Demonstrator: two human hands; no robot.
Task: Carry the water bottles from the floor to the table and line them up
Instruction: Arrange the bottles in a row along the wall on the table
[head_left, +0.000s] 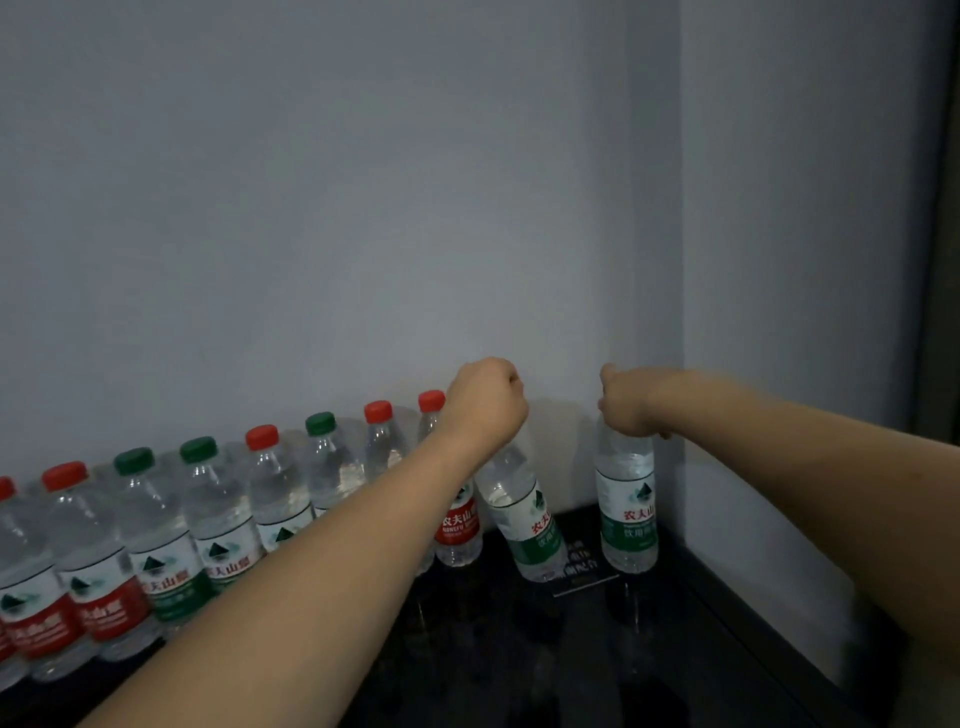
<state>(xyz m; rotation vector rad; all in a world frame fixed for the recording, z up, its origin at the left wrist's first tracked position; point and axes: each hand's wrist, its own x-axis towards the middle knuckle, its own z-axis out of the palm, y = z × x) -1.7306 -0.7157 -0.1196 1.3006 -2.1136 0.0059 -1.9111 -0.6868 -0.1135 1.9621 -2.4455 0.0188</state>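
The clear plastic water bottle with a green label (626, 512), far right on the table, reads 农夫山 in red characters. The clear bottle with a red label (458, 525) beside it shows 农夫山 in white. A small dark card (582, 569) between them carries pale characters too blurred to read.

We are seeing two bare forearms reaching in from the lower edge of the view, with no sleeves, watch, bracelet or rings showing on them. The left hand (485, 402) and the right hand (626, 402) are showing as bare too, without gloves. The upper arms are running out of the frame, so anything worn higher up is staying hidden from us.
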